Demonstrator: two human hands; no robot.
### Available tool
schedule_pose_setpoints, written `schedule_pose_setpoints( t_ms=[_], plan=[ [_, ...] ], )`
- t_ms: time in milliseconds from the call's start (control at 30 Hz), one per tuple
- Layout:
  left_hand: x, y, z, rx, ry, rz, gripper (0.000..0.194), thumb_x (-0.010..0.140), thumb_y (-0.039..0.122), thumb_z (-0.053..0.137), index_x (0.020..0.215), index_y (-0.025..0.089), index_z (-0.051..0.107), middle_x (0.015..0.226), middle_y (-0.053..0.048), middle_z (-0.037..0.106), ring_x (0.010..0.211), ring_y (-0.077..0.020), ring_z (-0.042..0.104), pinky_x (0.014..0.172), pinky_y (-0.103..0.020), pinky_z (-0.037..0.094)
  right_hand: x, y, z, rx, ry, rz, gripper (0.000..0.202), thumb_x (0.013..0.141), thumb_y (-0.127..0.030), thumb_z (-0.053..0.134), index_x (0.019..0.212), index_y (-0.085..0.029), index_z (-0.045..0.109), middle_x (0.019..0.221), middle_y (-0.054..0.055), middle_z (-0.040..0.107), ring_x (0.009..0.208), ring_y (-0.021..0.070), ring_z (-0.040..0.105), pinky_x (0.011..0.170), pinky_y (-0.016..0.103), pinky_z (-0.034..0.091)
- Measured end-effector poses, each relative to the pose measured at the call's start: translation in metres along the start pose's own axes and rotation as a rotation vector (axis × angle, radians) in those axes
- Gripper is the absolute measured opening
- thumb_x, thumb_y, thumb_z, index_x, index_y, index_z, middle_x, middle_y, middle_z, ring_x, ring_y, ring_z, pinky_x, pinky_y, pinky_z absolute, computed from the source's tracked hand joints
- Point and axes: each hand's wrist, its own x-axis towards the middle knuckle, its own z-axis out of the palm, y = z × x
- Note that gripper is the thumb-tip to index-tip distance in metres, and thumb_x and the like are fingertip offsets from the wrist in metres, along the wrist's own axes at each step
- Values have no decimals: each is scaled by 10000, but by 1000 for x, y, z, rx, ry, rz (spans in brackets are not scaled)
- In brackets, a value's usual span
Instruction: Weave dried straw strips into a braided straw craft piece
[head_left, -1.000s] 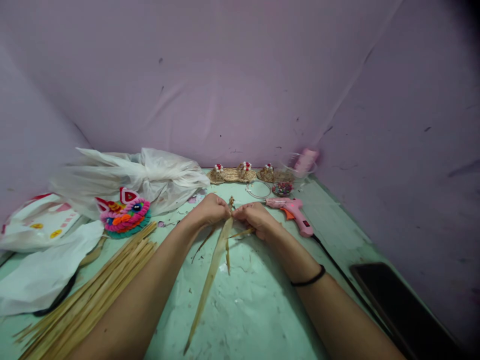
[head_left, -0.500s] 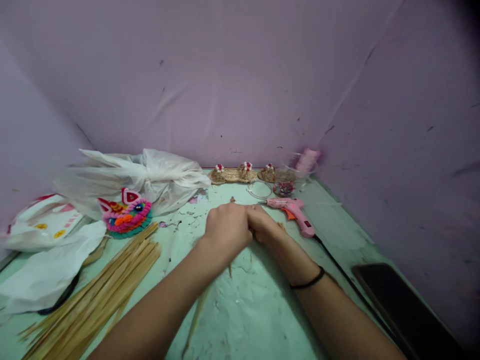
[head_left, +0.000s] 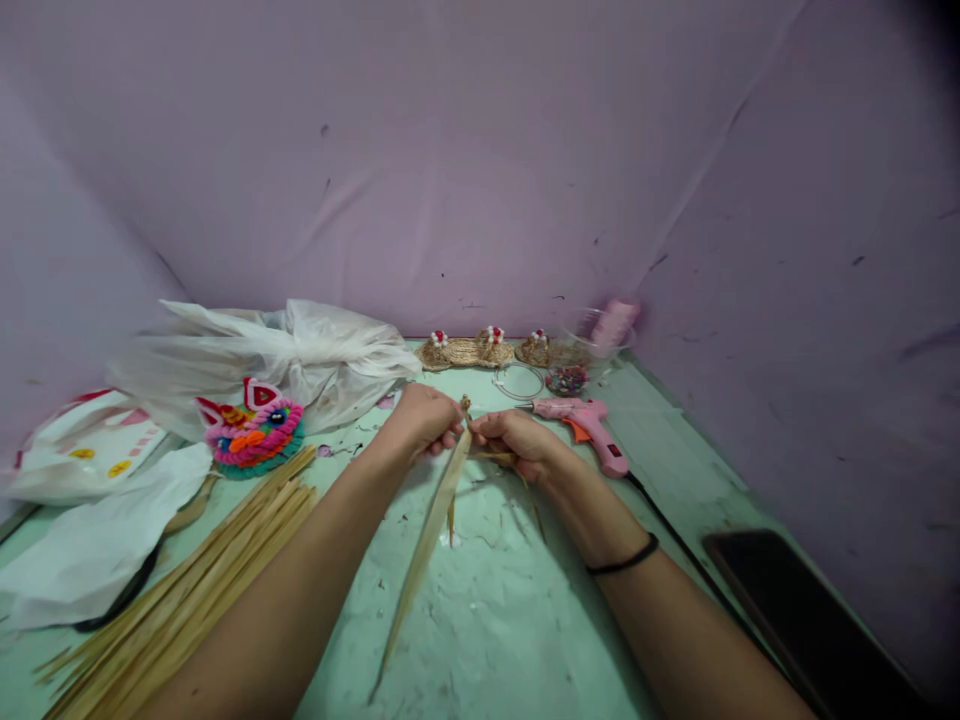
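Note:
Between my hands is a small piece of straw-coloured dried leaf strips, with a knotted tip point(head_left: 466, 403) at its top. One long flat leaf strip point(head_left: 427, 550) runs from it down toward me over the table. My left hand point(head_left: 429, 422) is closed beside the tip, fingertips curled against the strips. My right hand point(head_left: 519, 440) pinches the strips just below the tip, with thin loose ends poking out under its fingers. What lies inside each grip is partly hidden.
On the left lie a bundle of dried leaf strips point(head_left: 202, 590), a colourful knitted animal head point(head_left: 255, 430) and white plastic bags point(head_left: 300, 350). Right are a pink glue gun point(head_left: 589, 425) with cord and a dark phone point(head_left: 802, 610). Behind are woven pieces point(head_left: 469, 351), wire rings point(head_left: 519, 380) and beads point(head_left: 567, 380).
My hands were pressed together over the piece; they have moved apart, the left one leftward. The knotted tip and the long strip now show between them.

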Motion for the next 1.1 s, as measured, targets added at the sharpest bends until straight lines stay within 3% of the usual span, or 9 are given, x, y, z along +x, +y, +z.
schedule_pose_setpoints(
  t_ms=[133, 233, 333, 500, 667, 867, 1000, 1100],
  plan=[
    [10, -8, 8, -131, -220, -70, 156, 703, 113, 481, 633, 59, 610, 482, -29, 532, 360, -42, 403, 350, -144, 323, -2, -2, 0, -8, -28, 2, 100, 551, -102, 469, 462, -135, 497, 454, 1, 508, 398, 66, 419, 413, 191, 311],
    [14, -15, 9, -184, -276, -89, 137, 682, 99, 496, 589, 68, 591, 516, -45, 570, 376, -45, 445, 372, -144, 374, -3, -2, -1, -50, -39, -20, 73, 547, -98, 480, 498, -126, 526, 463, 0, 529, 408, 65, 426, 415, 185, 295],
    [16, -20, 9, -162, -236, -80, 141, 638, 93, 503, 504, 91, 545, 400, -6, 502, 306, -50, 396, 315, -154, 316, -4, -4, -2, -123, -17, -62, 58, 542, -85, 498, 536, -125, 540, 448, -25, 517, 387, 47, 370, 400, 178, 248],
    [16, -22, 12, -84, -184, -59, 152, 606, 119, 496, 462, 109, 547, 243, 52, 328, 218, -40, 223, 278, -171, 150, -5, -8, 1, -259, 10, -116, 93, 549, -55, 476, 551, -140, 514, 432, -38, 514, 399, 54, 395, 422, 174, 276],
    [8, -16, 16, -64, -118, -23, 170, 590, 123, 487, 421, 135, 492, 227, 49, 316, 212, -50, 230, 293, -187, 145, -6, -9, 1, -412, 62, -157, 52, 609, -118, 494, 573, -152, 510, 458, -38, 525, 417, 64, 412, 436, 177, 301],
    [-1, -11, 24, -100, -46, 28, 184, 572, 109, 476, 401, 158, 428, 216, 57, 288, 215, -54, 224, 294, -192, 145, -20, -16, -4, -693, 294, -200, 47, 559, -181, 582, 525, -148, 582, 450, -3, 513, 471, 108, 432, 441, 218, 247],
    [3, -14, 26, -123, -30, 11, 197, 542, 80, 481, 375, 157, 412, 205, 51, 276, 214, -54, 217, 291, -197, 124, -37, -26, 11, -1066, 409, -201, 112, 594, -232, 578, 585, -152, 657, 510, 67, 596, 506, 165, 501, 450, 255, 243],
    [9, -19, 24, -163, -48, 0, 202, 531, 60, 472, 377, 160, 388, 230, 52, 301, 225, -45, 223, 299, -193, 117, -45, -27, 27, -1236, 366, -272, 168, 648, -206, 539, 668, -130, 687, 641, 142, 658, 584, 214, 566, 487, 277, 287]
  ],
)
